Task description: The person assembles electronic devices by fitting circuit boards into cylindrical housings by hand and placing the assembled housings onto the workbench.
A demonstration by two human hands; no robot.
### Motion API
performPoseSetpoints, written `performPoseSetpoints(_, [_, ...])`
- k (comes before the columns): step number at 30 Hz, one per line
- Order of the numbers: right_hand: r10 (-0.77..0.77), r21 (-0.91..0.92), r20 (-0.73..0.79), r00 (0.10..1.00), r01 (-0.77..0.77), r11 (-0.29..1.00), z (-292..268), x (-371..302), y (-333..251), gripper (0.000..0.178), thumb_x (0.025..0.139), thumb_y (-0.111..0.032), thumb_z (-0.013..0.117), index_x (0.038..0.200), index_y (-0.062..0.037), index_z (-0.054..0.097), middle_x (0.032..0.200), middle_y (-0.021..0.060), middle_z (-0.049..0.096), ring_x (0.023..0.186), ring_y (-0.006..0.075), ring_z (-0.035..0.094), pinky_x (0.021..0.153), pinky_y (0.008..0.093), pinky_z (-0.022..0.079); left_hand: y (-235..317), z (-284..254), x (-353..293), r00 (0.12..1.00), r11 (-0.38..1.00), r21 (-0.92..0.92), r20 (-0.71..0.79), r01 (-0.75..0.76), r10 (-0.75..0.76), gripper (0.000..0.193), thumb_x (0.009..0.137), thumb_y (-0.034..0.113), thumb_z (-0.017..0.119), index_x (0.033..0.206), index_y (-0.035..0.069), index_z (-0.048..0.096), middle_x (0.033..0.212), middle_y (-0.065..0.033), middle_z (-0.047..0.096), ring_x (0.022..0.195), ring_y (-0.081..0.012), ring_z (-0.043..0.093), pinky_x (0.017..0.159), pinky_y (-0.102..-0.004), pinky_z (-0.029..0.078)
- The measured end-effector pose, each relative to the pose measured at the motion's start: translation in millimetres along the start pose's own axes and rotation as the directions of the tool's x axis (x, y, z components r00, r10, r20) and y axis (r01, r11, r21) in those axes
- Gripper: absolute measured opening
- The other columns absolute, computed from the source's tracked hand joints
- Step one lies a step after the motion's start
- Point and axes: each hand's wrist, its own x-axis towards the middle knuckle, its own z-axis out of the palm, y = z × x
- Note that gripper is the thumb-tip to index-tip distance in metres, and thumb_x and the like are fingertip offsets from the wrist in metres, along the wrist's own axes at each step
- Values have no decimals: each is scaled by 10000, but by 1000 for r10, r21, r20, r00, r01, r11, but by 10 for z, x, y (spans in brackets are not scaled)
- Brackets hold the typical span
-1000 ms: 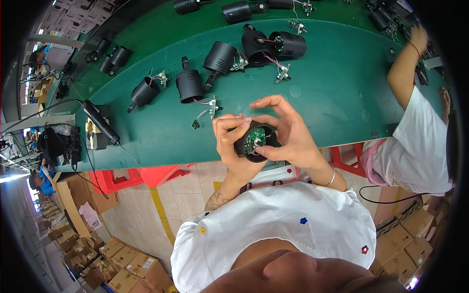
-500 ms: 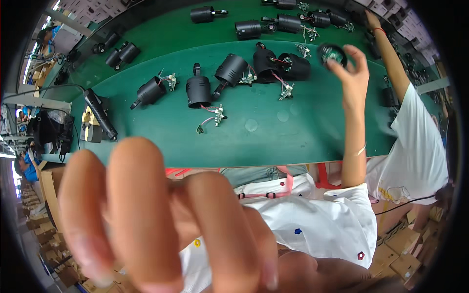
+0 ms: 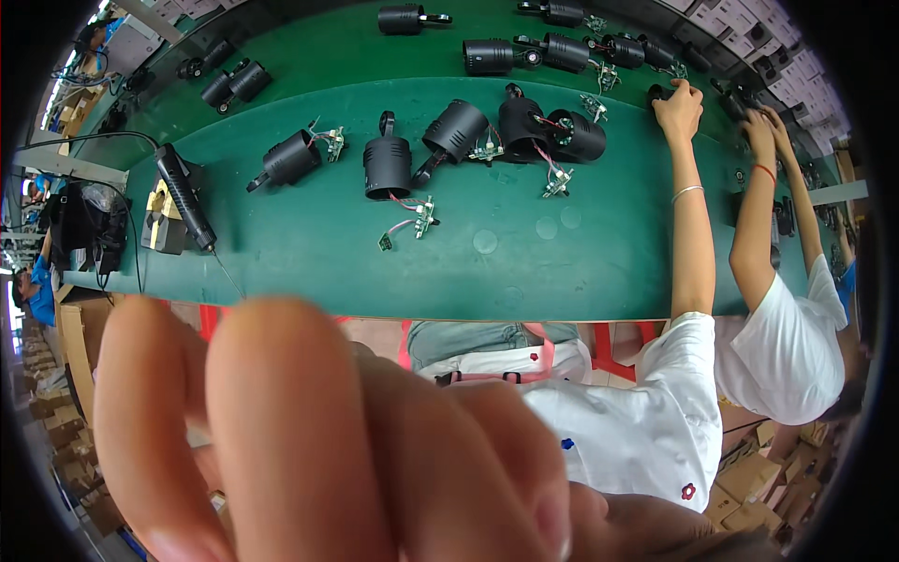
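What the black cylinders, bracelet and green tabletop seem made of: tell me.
Black cylinders: perhaps matte painted metal or plastic, by their dull, even colour.
Bracelet: likely polished metal; pale gleam.
Green tabletop: perhaps smooth rubber or vinyl; soft sheen.

Green bench (image 3: 328,272), black cylindrical housings (image 3: 387,170) (several trailing wired circuit boards (image 3: 425,217)), blocky stand (image 3: 166,229)

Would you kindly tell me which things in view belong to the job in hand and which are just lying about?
Likely part of the job:
black housing, in the right hand
other housings, on the table
circuit boards, on wires

Seemingly just lying about:
corded tool, untouched, possibly used too
red stool
cartons, lower right
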Motion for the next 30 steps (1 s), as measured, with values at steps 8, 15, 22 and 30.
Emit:
performPoseSetpoints(8, [-216,-204,14,976,215,955,52,-86,-352,464,759,-157,686,1211,-145,582,1288,118,489,1074,392,528,893,514,447,114,-145,72,986,992,-20,119,122,-119,104,910,49,497,982,108,451,818,-11,501,723,-132,616,735,-363,378])
performPoseSetpoints(15, [-435,56,169,884,432,900,165,-106,-447,309,790,-131,667,1098,-104,656,1112,89,620,959,328,600,838,480,449,241,-233,101,951,974,-22,225,224,-213,88,926,51,512,981,118,499,830,4,506,741,-134,628,789,-378,356])
performPoseSetpoints(22, [-389,251,264,883,326,911,210,-101,-517,198,780,-100,680,975,-74,708,948,91,696,849,281,649,795,400,484,398,-231,87,911,958,2,309,286,-273,85,941,53,526,981,127,539,840,17,510,757,-135,639,835,-392,337])
performPoseSetpoints(30, [-443,378,157,883,360,853,251,-207,-543,216,734,-59,734,948,-29,727,839,62,723,709,190,665,693,283,511,394,-270,103,905,963,37,334,267,-264,82,934,89,547,992,137,513,842,16,530,757,-140,638,835,-383,337])
